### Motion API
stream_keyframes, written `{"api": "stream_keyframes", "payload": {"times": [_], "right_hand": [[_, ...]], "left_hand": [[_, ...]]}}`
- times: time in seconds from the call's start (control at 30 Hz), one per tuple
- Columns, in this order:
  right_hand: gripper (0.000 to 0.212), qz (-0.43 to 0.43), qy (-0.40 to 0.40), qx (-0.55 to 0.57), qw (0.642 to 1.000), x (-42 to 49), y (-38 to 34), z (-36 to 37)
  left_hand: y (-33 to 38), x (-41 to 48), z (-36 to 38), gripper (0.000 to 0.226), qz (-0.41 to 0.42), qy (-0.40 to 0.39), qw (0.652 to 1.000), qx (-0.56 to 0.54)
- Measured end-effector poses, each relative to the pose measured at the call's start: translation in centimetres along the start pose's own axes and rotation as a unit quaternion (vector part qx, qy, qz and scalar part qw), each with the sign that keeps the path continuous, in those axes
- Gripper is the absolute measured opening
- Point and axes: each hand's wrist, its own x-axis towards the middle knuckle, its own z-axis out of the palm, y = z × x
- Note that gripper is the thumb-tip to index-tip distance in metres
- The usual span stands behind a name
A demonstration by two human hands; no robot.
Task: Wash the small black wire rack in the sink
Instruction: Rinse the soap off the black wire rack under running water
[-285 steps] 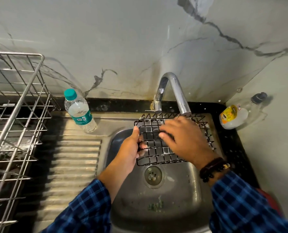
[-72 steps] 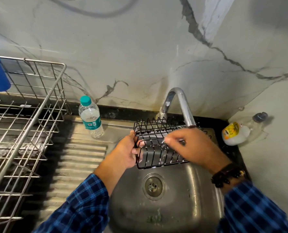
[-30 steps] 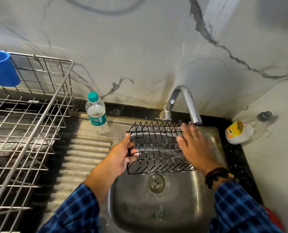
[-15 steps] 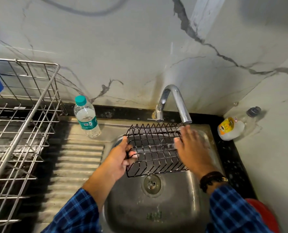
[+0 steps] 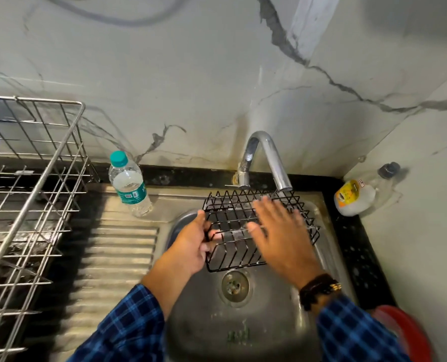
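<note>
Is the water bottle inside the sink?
No, the water bottle stands upright on the ribbed drainboard, left of the sink.

Kitchen, domestic in look: the washing-up corner. Stainless steel sink [image 5: 269,333] with a ribbed drainboard [image 5: 118,257] on its left, set in a black stone counter [image 5: 358,257]. Curved chrome tap [image 5: 269,158] at the back edge. Walls [image 5: 191,74] clad in pale marble-look slabs with dark veins, stained near the tap. Steel wire dish drainer [image 5: 34,205] at far left. Plastic water bottle [image 5: 129,184] upright on the sink's back ledge. A clear bottle with yellow label [image 5: 353,198] lies in the right corner.
</note>
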Motion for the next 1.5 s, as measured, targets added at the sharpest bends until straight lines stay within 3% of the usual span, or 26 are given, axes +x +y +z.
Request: {"api": "stream_keyframes", "payload": {"times": [0.1, 0.27, 0.47, 0.6, 0.67, 0.77, 0.9, 1.07, 1.17, 1.27, 1.4, 1.5], "right_hand": [[0.073, 0.136, 0.020, 0.056, 0.989, 0.4, 4.7, -0.6], [0.061, 0.207, 0.055, 0.327, 0.920, 0.6, 2.8, -0.7], [0.066, 0.266, 0.083, 0.369, 0.887, 0.4, -0.1, 2.5], [0.069, 0.252, 0.185, 0.390, 0.866, 0.2, -1.0, 2.2], [0.066, 0.239, 0.235, 0.355, 0.873, 0.4, -1.1, 1.4], [0.072, 0.209, 0.269, 0.228, 0.912, 0.9, -1.3, -0.3], [0.075, 0.153, 0.213, 0.079, 0.962, 1.8, -1.9, -0.5], [0.069, 0.062, 0.134, 0.027, 0.989, 0.1, -1.4, 1.2], [0.061, -0.015, 0.109, 0.037, 0.993, -1.4, -1.2, 2.2], [0.047, -0.039, 0.143, 0.071, 0.986, -2.3, -0.9, 2.4], [0.021, -0.008, 0.163, 0.109, 0.981, -1.6, -0.3, 1.3], [0.023, 0.013, 0.155, 0.159, 0.975, -1.2, -0.2, 0.4]], "left_hand": [[1.0, 0.4, -0.7, 0.032, 0.016, 0.003, 1.000, -0.005], [1.9, 0.1, -2.6, 0.037, 0.059, -0.013, 0.998, -0.004], [1.6, -1.8, -3.7, 0.031, 0.152, -0.011, 0.988, 0.013], [2.3, -3.2, -3.5, 0.035, 0.207, -0.029, 0.977, 0.044], [3.0, -3.5, -2.6, 0.036, 0.227, -0.041, 0.972, 0.052], [3.9, -3.4, -1.5, 0.037, 0.220, -0.058, 0.973, 0.036], [4.3, -2.7, -1.0, 0.037, 0.219, -0.077, 0.971, 0.057], [2.7, -2.1, -3.5, 0.028, 0.172, -0.058, 0.983, 0.024], [1.6, -2.4, -5.3, 0.026, 0.131, -0.037, 0.991, 0.012], [0.4, -2.7, -6.2, 0.029, 0.109, -0.018, 0.994, 0.025], [-0.4, -3.0, -5.7, 0.026, 0.112, -0.024, 0.993, 0.038], [-0.1, -2.9, -4.8, 0.024, 0.125, -0.026, 0.992, 0.026]]}}
